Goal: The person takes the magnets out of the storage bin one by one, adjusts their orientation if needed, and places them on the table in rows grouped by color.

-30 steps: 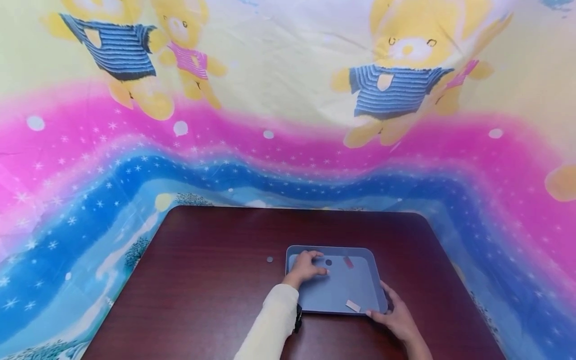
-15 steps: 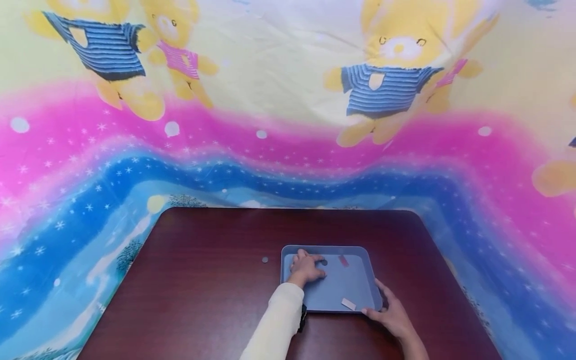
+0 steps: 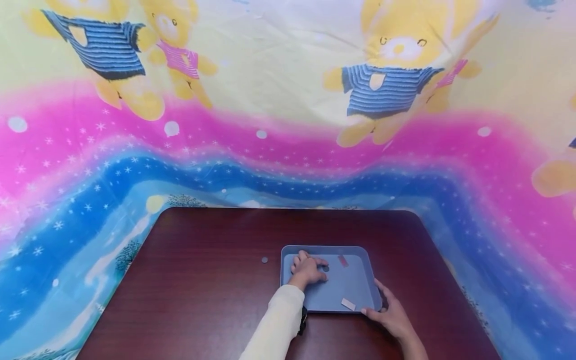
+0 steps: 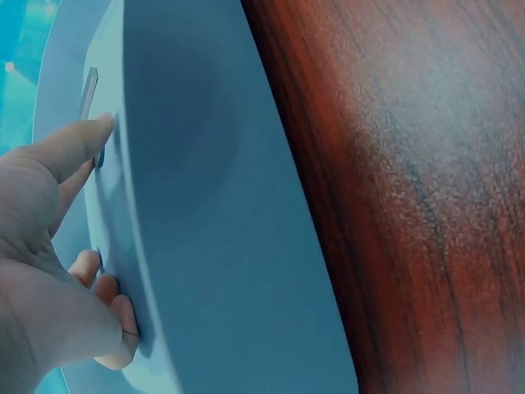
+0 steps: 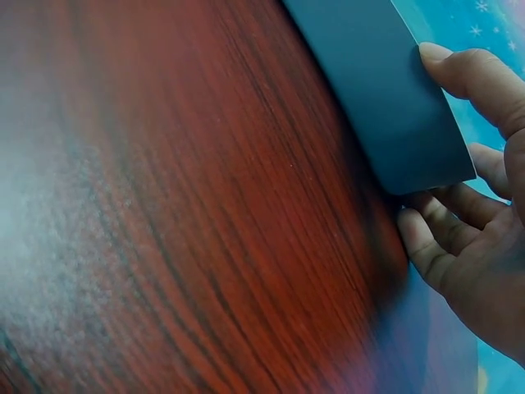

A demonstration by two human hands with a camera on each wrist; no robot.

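Observation:
A shallow blue-grey tray stands on the table. Inside it, my left hand reaches down, thumb and forefinger spread either side of a small dark round disc, the forefinger right at its edge. The other left fingertips bend down to the tray floor. My right hand grips the tray's near right corner, its thumb on the near side and its fingers around the right side. A pale flat rectangular piece lies near the tray's front wall, and a reddish one towards the back.
A small grey round disc lies on the dark wood table, left of the tray. A cloth printed with bears and snowflakes hangs behind and along both sides of the table.
My left hand has come down into the tray and the forefinger has reached the dark disc, which has shifted slightly towards me. The right hand keeps its grip on the corner.

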